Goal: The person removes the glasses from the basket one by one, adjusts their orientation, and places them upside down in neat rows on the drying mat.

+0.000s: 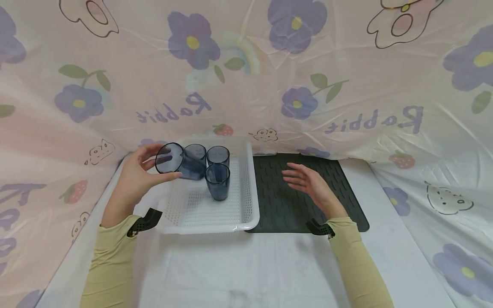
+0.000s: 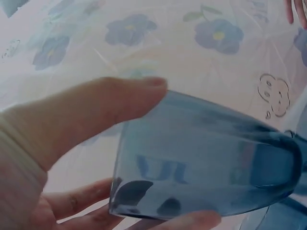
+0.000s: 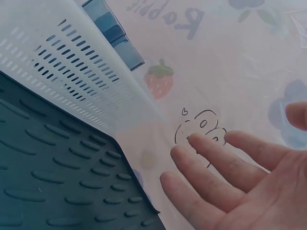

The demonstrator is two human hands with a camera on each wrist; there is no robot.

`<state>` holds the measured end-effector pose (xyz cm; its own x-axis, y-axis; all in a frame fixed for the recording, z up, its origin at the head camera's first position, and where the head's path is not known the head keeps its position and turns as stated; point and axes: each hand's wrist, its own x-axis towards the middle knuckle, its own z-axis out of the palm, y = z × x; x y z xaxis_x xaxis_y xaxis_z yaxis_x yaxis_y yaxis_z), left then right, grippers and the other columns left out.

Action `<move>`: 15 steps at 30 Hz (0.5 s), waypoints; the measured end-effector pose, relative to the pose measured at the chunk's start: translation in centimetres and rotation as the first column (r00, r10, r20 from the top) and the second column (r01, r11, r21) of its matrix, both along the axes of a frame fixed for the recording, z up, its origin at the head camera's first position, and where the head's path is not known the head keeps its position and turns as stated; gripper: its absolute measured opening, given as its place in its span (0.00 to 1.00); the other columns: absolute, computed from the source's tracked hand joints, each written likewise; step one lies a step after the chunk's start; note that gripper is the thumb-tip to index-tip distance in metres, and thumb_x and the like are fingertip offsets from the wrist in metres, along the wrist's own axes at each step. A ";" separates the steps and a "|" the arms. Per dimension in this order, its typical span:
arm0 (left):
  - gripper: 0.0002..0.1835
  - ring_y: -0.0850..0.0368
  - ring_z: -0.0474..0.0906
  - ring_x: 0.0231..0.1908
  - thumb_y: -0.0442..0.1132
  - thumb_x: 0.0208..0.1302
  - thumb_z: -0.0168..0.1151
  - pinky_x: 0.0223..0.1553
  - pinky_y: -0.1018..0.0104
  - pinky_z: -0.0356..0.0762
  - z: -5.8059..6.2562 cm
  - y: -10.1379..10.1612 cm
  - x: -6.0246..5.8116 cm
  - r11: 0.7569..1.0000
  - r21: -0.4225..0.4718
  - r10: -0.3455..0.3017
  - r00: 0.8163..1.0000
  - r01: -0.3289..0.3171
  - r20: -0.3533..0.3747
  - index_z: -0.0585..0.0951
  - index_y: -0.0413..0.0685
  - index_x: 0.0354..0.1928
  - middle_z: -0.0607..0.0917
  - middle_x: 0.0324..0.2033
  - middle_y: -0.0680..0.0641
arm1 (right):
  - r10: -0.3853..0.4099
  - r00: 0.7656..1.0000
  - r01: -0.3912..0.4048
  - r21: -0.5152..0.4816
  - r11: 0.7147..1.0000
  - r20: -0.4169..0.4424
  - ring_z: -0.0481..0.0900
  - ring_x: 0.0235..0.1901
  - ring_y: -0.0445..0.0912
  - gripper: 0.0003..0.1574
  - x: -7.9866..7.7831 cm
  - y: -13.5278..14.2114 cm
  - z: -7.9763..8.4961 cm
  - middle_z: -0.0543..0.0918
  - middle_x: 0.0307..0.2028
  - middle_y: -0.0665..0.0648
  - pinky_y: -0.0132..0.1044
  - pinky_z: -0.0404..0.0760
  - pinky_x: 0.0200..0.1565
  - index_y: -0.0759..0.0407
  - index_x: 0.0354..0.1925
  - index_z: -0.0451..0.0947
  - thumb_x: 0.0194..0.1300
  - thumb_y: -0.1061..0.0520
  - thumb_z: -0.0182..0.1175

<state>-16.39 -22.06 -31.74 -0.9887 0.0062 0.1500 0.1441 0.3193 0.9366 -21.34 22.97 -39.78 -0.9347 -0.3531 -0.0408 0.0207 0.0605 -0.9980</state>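
My left hand (image 1: 136, 173) grips a blue-tinted drinking glass (image 2: 206, 153) near its rim, thumb on one side and fingers on the other. The glass lies tilted on its side over the left part of a white plastic basket (image 1: 246, 214), its mouth toward me. Beside it in the basket stand three more blue glasses: one at the back (image 1: 195, 150), one to its right (image 1: 218, 155) and one in front (image 1: 218, 182). Over a dark ridged mat (image 1: 269, 201), my right hand (image 1: 308, 182) is held with fingers extended and nothing in it.
The basket has perforated walls and stands against the left edge of the mat. Behind both hangs a patterned curtain (image 1: 246, 98) with flowers and strawberries, which also comes down at the sides. A white table surface (image 1: 231, 269) runs along the front.
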 end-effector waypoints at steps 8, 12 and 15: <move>0.42 0.51 0.74 0.54 0.29 0.43 0.78 0.40 0.71 0.82 0.7 1.6 0.2 0.984 0.181 0.009 1.000 -0.004 -0.028 0.70 0.48 0.63 0.72 0.57 0.46 | 0.020 1.000 -0.020 -0.008 1.000 -0.002 0.67 0.63 0.58 0.35 -0.2 -0.5 0.2 0.67 0.65 0.67 0.53 0.65 0.63 0.58 0.72 0.56 0.78 0.40 0.35; 0.43 0.53 0.74 0.54 0.28 0.43 0.78 0.41 0.71 0.81 0.7 2.5 -0.1 0.974 0.223 -0.022 0.999 0.029 -0.033 0.69 0.46 0.64 0.71 0.56 0.44 | 0.022 1.000 -0.022 -0.013 1.000 -0.004 0.68 0.63 0.57 0.34 -0.2 -0.7 0.5 0.68 0.64 0.65 0.52 0.65 0.64 0.56 0.72 0.57 0.77 0.40 0.35; 0.43 0.53 0.74 0.54 0.28 0.44 0.77 0.41 0.71 0.81 0.6 3.2 -0.3 0.969 0.242 -0.047 0.998 0.055 -0.040 0.68 0.45 0.65 0.71 0.56 0.44 | 0.033 0.999 -0.033 -0.028 0.999 -0.007 0.67 0.63 0.58 0.34 -0.2 -0.9 0.7 0.68 0.64 0.64 0.52 0.65 0.64 0.55 0.72 0.57 0.78 0.41 0.35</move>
<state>-16.65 -18.85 -31.14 -0.9823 0.0154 0.1866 0.1873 0.0740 0.9795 -21.50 22.06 -39.12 -0.9228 -0.3844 -0.0245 0.0126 0.0334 -0.9994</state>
